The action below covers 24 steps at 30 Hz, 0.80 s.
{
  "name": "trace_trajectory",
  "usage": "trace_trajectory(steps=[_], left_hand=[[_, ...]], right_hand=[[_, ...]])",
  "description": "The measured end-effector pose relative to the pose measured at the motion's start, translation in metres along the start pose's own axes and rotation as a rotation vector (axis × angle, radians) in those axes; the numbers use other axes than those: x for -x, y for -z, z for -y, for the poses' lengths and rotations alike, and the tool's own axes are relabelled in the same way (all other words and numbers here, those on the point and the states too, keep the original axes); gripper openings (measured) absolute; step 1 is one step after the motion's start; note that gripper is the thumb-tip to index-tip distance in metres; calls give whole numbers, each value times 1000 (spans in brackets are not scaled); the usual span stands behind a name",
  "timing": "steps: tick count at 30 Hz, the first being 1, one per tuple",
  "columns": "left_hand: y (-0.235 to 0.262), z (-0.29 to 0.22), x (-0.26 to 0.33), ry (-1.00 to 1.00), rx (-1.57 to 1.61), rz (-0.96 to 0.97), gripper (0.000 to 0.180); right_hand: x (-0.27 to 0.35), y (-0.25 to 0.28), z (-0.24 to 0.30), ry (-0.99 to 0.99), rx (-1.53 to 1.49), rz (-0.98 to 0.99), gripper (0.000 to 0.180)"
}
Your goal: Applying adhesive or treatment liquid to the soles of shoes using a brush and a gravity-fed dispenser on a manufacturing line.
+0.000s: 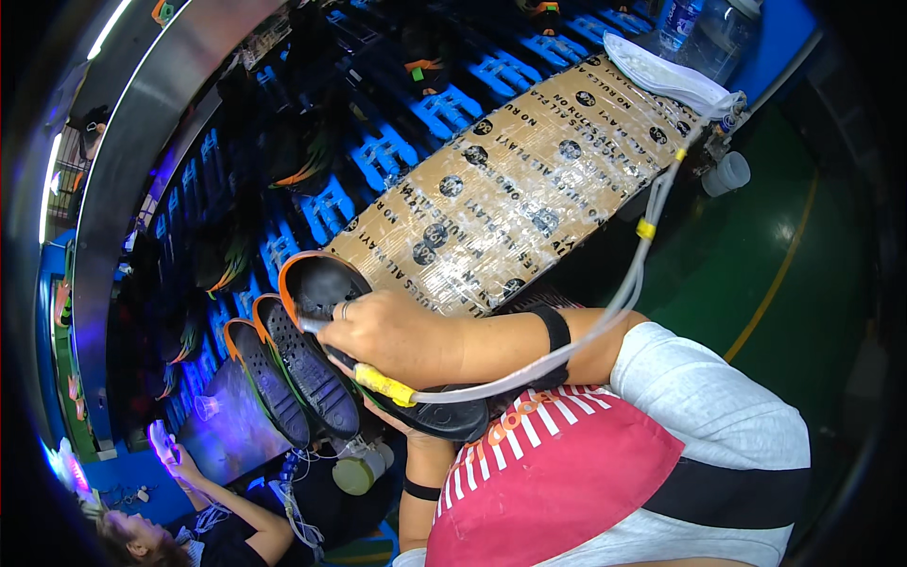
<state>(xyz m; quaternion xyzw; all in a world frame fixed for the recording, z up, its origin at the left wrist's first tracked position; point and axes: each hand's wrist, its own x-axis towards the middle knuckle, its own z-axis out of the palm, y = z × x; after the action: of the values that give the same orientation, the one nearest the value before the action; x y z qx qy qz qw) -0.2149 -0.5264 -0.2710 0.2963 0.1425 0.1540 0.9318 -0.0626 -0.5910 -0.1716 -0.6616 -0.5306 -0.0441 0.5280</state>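
A dark clog (pixel 455 416) with an orange rim lies tilted across my hands. My left hand (pixel 399 414) grips it from below; most of its fingers are hidden behind the shoe. My right hand (pixel 373 329) is closed around a hose-fed applicator (pixel 383 384) wrapped in yellow tape, whose pale tip sits by the clog's opening. A whitish hose (pixel 529 376) runs from it along my right forearm, past a black strap. Just left of the held shoe, two more dark clogs, a nearer one (pixel 312 367) and a farther one (pixel 267 386), stand side by side with orange rims.
A taped cardboard sheet (pixel 510 180) covers the bench, with a white tray (pixel 661 74) and clear containers (pixel 723 38) at its far end. Blue racks (pixel 383 156) line the conveyor. A round tub (pixel 357 472) stands near my left arm. A co-worker's hand (pixel 179 463) shows lower left.
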Motion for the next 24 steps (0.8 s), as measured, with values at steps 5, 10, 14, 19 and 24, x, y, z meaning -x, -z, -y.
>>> trace_trajectory(steps=[5, 10, 14, 19, 24], left_hand=[[4, -4, -1, -3, 9, 11, 87], [7, -8, -4, -37, 45, 12, 86], [6, -12, -6, -48, 62, 22, 86], [5, -18, -9, -68, 96, 52, 85], [0, -27, -16, -114, 177, 81, 85]], right_hand=[[2, -1, -1, 43, -341, -109, 18], [7, -2, 5, -25, -83, -96, 17], [12, -3, 13, 83, -197, 110, 18], [17, -7, 14, -67, -427, -75, 19], [23, -14, 20, -35, -186, 136, 22]])
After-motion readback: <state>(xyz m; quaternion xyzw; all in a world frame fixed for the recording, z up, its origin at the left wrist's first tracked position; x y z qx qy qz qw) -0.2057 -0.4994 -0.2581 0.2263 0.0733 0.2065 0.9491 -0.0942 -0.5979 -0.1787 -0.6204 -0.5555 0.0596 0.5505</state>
